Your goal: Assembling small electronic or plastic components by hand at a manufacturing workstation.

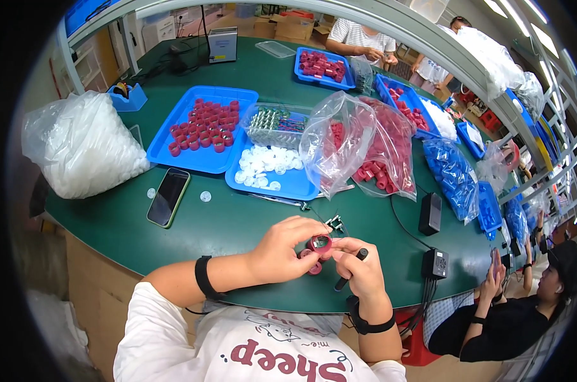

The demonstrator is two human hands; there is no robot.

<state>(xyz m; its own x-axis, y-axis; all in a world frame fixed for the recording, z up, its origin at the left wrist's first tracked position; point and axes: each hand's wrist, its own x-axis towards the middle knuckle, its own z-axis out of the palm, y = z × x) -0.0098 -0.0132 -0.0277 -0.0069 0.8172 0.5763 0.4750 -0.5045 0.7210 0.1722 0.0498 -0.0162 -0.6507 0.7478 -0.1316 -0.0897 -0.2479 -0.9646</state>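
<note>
Close to the table's near edge, my left hand [281,249] is closed around a dark red round housing [324,250] with a small circuit board inside, its open end facing up. My right hand [363,272] is closed on a black pen-like tool [341,284], and its fingertips touch the housing's right side. Just below the housing is another dark red ring-shaped part [315,268], partly hidden by my left fingers. Beyond my fingertips lies a small green circuit board [335,223] with thin wires.
A phone [169,197] lies left of my hands. Ahead are a blue tray [161,149] of red housings, another tray [237,186] of white discs, a clear box [288,135] of circuit boards and plastic bags [339,140]. A black box [430,213] stands right. A person [518,305] sits farther right.
</note>
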